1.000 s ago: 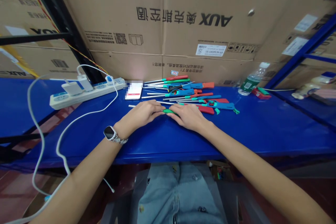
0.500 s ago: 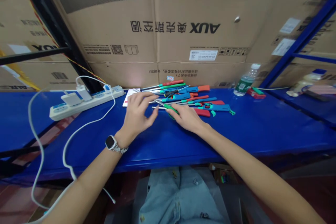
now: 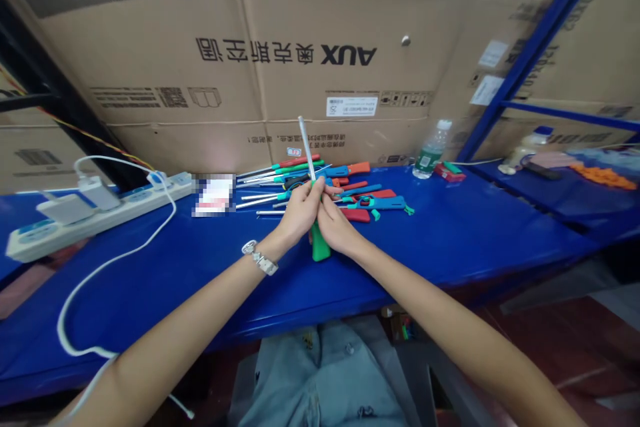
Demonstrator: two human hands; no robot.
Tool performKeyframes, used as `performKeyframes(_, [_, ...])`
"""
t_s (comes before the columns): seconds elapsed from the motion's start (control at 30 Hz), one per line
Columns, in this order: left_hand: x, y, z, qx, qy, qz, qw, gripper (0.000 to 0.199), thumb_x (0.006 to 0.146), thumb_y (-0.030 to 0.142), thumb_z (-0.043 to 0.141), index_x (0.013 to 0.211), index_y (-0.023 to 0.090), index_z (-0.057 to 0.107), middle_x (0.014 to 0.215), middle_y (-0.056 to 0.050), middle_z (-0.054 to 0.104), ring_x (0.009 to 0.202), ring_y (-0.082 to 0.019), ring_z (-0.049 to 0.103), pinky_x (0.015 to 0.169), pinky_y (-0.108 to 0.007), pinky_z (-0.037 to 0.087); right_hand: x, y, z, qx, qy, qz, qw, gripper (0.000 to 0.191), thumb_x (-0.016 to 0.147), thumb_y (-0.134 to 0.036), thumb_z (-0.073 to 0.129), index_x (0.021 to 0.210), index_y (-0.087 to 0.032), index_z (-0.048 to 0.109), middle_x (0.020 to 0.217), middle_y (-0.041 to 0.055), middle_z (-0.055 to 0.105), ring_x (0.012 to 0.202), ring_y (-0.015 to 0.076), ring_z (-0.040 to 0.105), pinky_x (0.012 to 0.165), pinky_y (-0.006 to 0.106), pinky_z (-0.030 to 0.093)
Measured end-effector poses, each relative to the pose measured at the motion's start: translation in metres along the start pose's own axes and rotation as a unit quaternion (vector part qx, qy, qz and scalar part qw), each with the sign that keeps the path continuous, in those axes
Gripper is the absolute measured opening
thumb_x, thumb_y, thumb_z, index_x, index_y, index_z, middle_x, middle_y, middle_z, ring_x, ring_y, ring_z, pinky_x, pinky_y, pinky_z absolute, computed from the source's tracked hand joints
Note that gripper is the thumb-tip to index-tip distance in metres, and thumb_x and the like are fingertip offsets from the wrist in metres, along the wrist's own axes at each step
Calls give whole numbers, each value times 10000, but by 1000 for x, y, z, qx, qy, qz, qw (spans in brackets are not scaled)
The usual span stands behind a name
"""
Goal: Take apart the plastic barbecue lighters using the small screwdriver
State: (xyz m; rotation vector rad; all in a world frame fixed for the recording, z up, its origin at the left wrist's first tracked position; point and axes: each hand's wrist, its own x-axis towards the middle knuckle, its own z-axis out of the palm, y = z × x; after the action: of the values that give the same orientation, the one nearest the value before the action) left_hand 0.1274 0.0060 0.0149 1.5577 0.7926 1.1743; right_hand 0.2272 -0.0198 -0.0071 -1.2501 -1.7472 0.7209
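Note:
A green long-necked lighter (image 3: 321, 245) stands nearly upright between my two hands, its metal tube pointing up toward the cardboard. My left hand (image 3: 301, 208) wraps its upper handle from the left. From the right, my right hand (image 3: 336, 221) closes round the same handle, the two hands touching. Behind them, several lighters with blue, red, green and orange handles lie in a loose pile; among them are a blue one (image 3: 387, 203) and a red one (image 3: 356, 215). Their metal tubes point left.
A white power strip (image 3: 120, 210) with plugs and cables lies at the left of the blue table (image 3: 450, 227), near a blurred white card (image 3: 215, 195). A water bottle (image 3: 431, 150) and a red box (image 3: 450, 172) stand at the right. Large cardboard (image 3: 280, 0) rises behind.
The green lighter has swung upright and come nearer, off the pile's edge. My left hand has moved onto it and closed beside my right hand. The view has shifted right.

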Motion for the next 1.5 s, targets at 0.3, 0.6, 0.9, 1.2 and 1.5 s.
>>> performKeyframes(0.3, [8,28,7,332,-109,106,931,302,1034,403,393,822,207,480,683,-25,633,583,-182,619,604,-311,481,-53,32,-90,-207,100,73,970,165,919,-308,526,903,-204,653,770,24,701,696,186,637,672,289,454])
performKeyframes(0.6, [-4,-2,2,645,-212,117,725,285,1057,310,357,1011,152,590,878,-146,728,788,-305,717,663,-359,476,-36,46,-109,-397,39,156,904,169,895,-323,601,947,-188,689,878,128,737,869,298,717,704,354,491])
performKeyframes(0.9, [-20,-3,-27,660,-217,116,710,312,1052,311,334,1045,156,604,850,-133,738,743,-270,718,637,-327,478,-35,51,-110,-6,101,159,982,120,752,-212,657,736,-202,539,609,10,671,505,143,619,453,226,435])
performKeyframes(1.2, [-45,1,-77,677,-176,56,712,326,1056,345,317,1091,165,586,876,-132,742,764,-301,728,614,-335,471,1,23,-58,275,120,138,944,272,930,-414,624,783,-206,527,558,-27,597,411,91,521,362,186,361])
performKeyframes(1.5, [-45,8,-91,639,-79,78,761,354,1071,420,297,1060,201,576,759,-74,700,675,-249,693,559,-286,397,32,-1,-19,126,246,-24,961,326,1008,-546,444,915,-238,501,678,-13,552,584,135,557,531,248,431])
